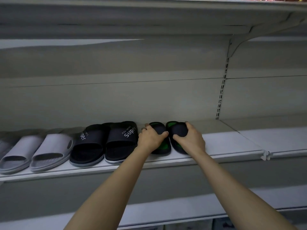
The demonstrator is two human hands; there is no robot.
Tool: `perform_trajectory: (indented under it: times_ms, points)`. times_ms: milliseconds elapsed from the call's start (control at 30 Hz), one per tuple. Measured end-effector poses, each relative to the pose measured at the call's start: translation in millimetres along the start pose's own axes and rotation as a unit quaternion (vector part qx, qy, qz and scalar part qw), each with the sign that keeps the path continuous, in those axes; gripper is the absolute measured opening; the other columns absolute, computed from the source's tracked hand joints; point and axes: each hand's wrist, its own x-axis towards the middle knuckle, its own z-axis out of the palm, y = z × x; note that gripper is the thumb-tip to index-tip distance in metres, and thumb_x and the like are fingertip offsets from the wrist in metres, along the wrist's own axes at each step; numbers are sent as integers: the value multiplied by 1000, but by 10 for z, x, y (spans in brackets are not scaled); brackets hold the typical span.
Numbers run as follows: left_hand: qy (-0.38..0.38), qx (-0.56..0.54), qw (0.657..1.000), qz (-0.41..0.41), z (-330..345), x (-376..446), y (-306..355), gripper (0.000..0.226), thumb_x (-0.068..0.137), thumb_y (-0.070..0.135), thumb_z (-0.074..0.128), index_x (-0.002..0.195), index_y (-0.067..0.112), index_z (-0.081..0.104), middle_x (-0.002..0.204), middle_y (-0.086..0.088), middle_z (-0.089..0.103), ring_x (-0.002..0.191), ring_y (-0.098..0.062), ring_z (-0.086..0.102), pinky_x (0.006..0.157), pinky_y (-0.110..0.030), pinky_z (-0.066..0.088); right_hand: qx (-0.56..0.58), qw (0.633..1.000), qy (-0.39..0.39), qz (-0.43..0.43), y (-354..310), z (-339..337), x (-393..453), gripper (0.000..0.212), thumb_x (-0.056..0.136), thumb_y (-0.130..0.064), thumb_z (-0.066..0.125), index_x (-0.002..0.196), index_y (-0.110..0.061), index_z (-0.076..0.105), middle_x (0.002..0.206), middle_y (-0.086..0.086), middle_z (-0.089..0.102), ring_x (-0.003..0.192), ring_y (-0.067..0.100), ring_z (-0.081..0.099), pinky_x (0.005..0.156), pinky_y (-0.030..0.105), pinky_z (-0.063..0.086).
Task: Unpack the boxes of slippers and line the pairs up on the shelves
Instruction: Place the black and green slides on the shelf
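A small pair of black slippers with green insoles stands on the white shelf (224,143), toes toward the back wall. My left hand (150,138) grips the strap of the left small slipper (163,149). My right hand (191,138) grips the strap of the right small slipper (178,128). To their left stands a larger black pair (106,143) printed "Super", then a grey pair (36,153).
The shelf runs on to the right past a seam (265,155) in its front edge. A slotted upright (221,90) and bracket sit at the back right. Another shelf hangs overhead and a lower one (182,211) lies below my arms.
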Motion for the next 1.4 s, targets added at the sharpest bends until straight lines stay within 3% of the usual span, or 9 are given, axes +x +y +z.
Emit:
perform_trajectory:
  times_ms: [200,333,433,533,667,933,1067,1400]
  points:
    - [-15,5,1000,17,-63,-39,-12,109,86,71,55,155,-2,13,156,-23,30,140,-40,35,112,-46,35,-10,999,-37,-19,-34,-122,9,83,83,-54,65,149,-16,32,148,5,43,133,29,43,102,39,42]
    - [8,51,996,77,-245,-124,11,103,90,68,52,157,3,8,161,-21,21,145,-40,27,116,-48,31,6,999,-2,-46,-84,-263,-39,82,88,-56,58,151,-12,28,155,7,36,140,28,35,111,41,35]
    - [70,140,977,147,-497,-278,42,98,92,68,47,158,8,8,164,-17,16,149,-35,22,120,-45,24,-29,994,19,-100,-197,-405,-125,78,92,-52,55,152,-11,27,156,8,34,142,27,33,114,40,32]
    - [148,186,947,217,-778,-529,46,94,92,66,49,157,8,12,163,-15,22,149,-31,23,121,-41,20,-74,981,52,-173,-365,-573,-269,75,94,-50,53,151,-10,27,155,9,34,142,26,31,116,38,27]
    - [226,226,909,267,-1194,-1003,66,91,89,59,60,155,7,24,154,-14,37,140,-32,35,117,-41,27,-106,957,113,-246,-593,-841,-567,71,92,-47,55,148,-10,32,151,9,39,139,27,33,115,39,24]
    - [298,252,875,287,-1800,-2121,64,82,84,44,71,148,4,40,143,-19,48,129,-39,46,108,-48,36,-94,919,214,-318,-930,-1380,-1408,68,81,-40,66,136,-3,50,133,16,56,122,36,50,103,46,36]
    - [292,262,877,276,-1931,-2601,-125,79,85,42,69,149,6,39,145,-17,47,133,-37,43,112,-47,34,-77,919,198,-333,-1021,-1436,-1864,68,83,-39,64,139,-4,47,139,15,52,129,34,46,111,45,33]
    - [265,282,883,267,-2146,-3302,-982,72,86,38,69,145,5,44,142,-17,49,129,-38,46,109,-47,35,-80,920,165,-345,-1303,-1118,-2825,67,82,-40,57,137,-4,50,137,16,54,127,34,49,109,47,35]
